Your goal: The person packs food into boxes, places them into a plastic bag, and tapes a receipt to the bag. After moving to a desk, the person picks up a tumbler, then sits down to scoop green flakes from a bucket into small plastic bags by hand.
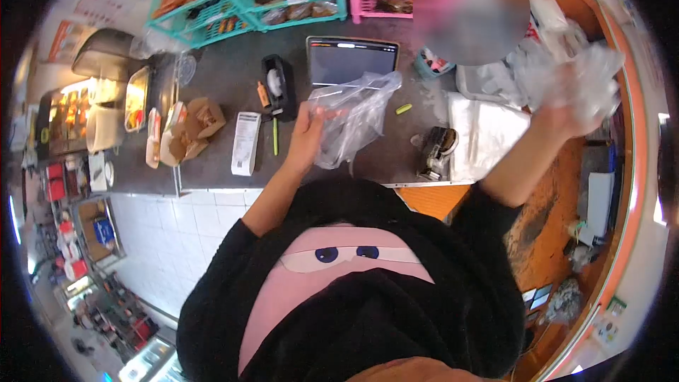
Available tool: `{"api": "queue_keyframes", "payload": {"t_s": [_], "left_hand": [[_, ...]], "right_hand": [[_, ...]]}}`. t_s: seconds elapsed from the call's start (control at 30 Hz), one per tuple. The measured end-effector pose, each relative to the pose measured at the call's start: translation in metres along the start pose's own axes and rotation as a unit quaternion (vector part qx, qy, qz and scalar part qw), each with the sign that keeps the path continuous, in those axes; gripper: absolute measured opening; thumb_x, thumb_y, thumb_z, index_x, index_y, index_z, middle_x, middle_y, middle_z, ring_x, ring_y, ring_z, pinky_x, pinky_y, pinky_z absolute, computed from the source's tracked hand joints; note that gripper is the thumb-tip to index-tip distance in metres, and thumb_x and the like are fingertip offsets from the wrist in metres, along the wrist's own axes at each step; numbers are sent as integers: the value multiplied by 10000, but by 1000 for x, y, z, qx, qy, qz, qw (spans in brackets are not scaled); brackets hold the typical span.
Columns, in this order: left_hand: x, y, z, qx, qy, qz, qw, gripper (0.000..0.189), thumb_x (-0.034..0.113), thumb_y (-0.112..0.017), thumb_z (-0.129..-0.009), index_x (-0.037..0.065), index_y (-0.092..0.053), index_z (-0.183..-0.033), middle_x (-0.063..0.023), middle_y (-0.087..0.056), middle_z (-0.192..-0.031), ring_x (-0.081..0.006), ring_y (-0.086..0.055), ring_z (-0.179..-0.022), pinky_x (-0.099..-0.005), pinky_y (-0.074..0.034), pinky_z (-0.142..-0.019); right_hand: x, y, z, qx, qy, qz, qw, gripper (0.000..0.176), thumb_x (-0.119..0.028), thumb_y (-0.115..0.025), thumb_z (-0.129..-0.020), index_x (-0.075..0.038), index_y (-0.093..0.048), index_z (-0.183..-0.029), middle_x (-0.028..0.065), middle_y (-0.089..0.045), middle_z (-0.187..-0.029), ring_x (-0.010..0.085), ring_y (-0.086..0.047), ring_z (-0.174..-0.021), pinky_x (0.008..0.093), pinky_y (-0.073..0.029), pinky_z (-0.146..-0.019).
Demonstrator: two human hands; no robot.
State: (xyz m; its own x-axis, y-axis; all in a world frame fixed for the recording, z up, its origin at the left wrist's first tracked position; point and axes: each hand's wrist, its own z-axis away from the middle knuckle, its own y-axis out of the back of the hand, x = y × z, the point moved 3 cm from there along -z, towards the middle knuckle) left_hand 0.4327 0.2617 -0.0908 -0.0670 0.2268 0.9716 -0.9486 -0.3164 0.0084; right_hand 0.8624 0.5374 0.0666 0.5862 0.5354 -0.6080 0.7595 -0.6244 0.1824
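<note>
- Brown cardboard boxes [201, 120], open-topped, sit at the left on the dark counter [212, 170].
- A long white printed slip [246, 143] lies next, near a black holder [279, 88].
- The left hand [305, 131] pinches the left side of a clear bag; some fingers show through the film.
- That clear bag [357, 124] hangs over the counter's middle, overlapping the lower edge of the tablet [353, 62]. It is thin, colourless and limp, with glossy creases and an uneven outline; its upper right corner juts out.
- Flat translucent sheeting [488, 131] lies farther right.
- The right hand [559, 110] is at a crumpled, whitish see-through plastic bunch [598, 81]; blur and film cover its fingers, so I cannot tell whether they grip.
</note>
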Motion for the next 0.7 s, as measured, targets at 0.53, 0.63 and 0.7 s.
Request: {"api": "queue_keyframes", "payload": {"t_s": [0.53, 0.63, 0.7], "left_hand": [[21, -24, 66, -255, -212, -201, 922, 337, 92, -663, -925, 115, -546, -1241, -112, -659, -1281, -305, -694, -1017, -420, -562, -843], [25, -33, 76, -253, -209, -285, 901, 470, 5, -616, -867, 116, -543, -1317, -159, -640, -1353, -393, -701, -1022, -479, -570, -881], [18, -24, 73, -167, -161, -328, 916, 598, -36, -584, -823, 137, -524, -1392, -161, -622, -1384, -423, -683, -1031, -506, -565, -911]], "right_hand": [[-144, -95, 418, -678, -123, -273, 672, 360, -203, -589, -975, -11, -619, -1278, 217, -639, -1232, 353, -622, -1147, 437, -495, -988], [-131, -101, 407, -614, -167, -251, 730, 370, -206, -600, -961, -16, -631, -1277, 201, -651, -1228, 344, -630, -1141, 427, -495, -995], [-112, -105, 389, -548, -177, -218, 788, 377, -208, -608, -952, -19, -638, -1276, 191, -659, -1225, 337, -635, -1138, 421, -495, -1000]]}}
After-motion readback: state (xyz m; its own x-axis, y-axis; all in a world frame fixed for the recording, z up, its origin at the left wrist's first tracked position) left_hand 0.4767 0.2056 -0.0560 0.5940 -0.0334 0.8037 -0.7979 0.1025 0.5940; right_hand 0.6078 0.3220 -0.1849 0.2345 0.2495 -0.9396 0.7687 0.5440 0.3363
